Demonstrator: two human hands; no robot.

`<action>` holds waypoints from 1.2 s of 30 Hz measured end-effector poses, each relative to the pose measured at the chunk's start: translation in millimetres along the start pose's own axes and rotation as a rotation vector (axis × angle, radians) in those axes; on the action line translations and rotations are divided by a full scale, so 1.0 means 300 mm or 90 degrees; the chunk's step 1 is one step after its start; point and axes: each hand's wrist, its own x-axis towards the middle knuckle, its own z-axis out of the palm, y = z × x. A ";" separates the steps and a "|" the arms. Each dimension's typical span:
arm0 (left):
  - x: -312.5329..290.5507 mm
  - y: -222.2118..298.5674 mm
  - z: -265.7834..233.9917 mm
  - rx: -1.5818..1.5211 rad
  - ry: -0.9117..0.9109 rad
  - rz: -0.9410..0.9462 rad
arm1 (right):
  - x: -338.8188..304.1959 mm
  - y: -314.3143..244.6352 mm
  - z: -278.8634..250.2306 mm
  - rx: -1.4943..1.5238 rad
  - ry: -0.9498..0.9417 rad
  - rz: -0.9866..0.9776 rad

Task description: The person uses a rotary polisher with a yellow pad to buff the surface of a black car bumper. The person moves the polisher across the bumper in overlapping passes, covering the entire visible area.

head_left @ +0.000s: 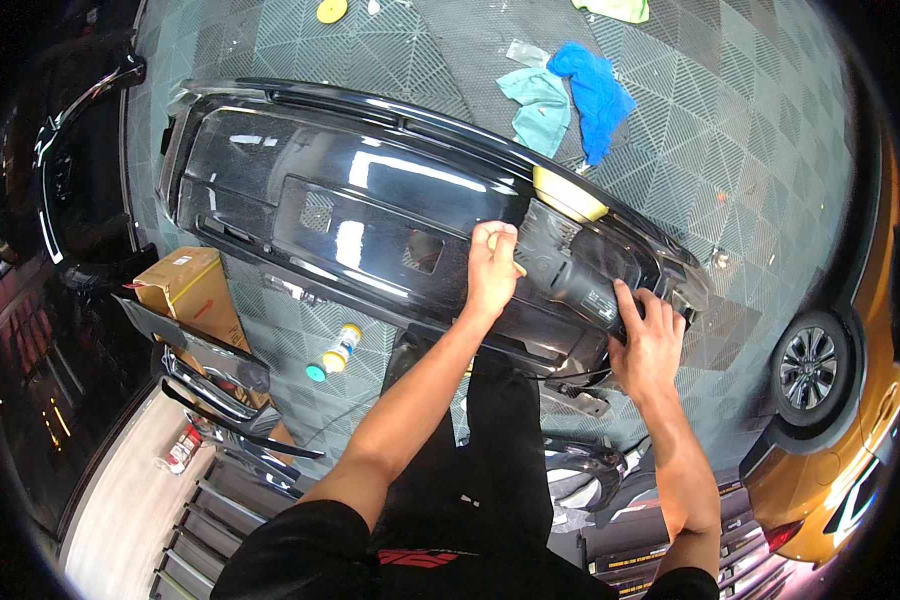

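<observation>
A long, glossy black car body panel [305,160] lies in front of me with bright light reflections across it. On its right part sits a black power polisher [582,292] with a yellow foam pad [568,195] at its far end, near the panel's far edge. My left hand [492,272] is closed around the polisher's front end, and a bit of yellow shows beside the fingers. My right hand [652,338] wraps the rear of the polisher's body, thumb and fingers on either side. Part of the pad's contact with the panel is hidden.
Beyond the panel lie a blue cloth [598,100] and a teal cloth [540,105] on the tiled floor. A bottle [342,350] and a cardboard box [192,285] are at near left. An orange car [860,420] stands right, a dark car [80,190] left.
</observation>
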 end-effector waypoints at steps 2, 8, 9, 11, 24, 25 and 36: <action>-0.002 -0.004 0.005 -0.005 -0.006 0.018 | -0.001 0.000 0.004 -0.008 -0.003 0.001; 0.018 0.042 -0.043 0.004 0.005 0.010 | 0.034 -0.043 -0.006 -0.001 0.002 -0.014; 0.024 0.057 -0.058 0.003 0.020 0.007 | 0.048 -0.059 -0.009 0.001 0.009 -0.026; 0.046 0.085 -0.107 -0.005 0.035 0.004 | 0.087 -0.102 -0.015 0.006 0.025 -0.052; 0.189 0.287 -0.370 -0.004 0.119 0.067 | 0.316 -0.390 -0.044 -0.002 0.008 -0.109; 0.197 0.291 -0.383 -0.028 0.114 0.068 | 0.328 -0.405 -0.042 -0.005 0.010 -0.111; 0.235 0.293 -0.429 -0.048 0.108 0.111 | 0.368 -0.467 -0.014 -0.011 0.030 -0.101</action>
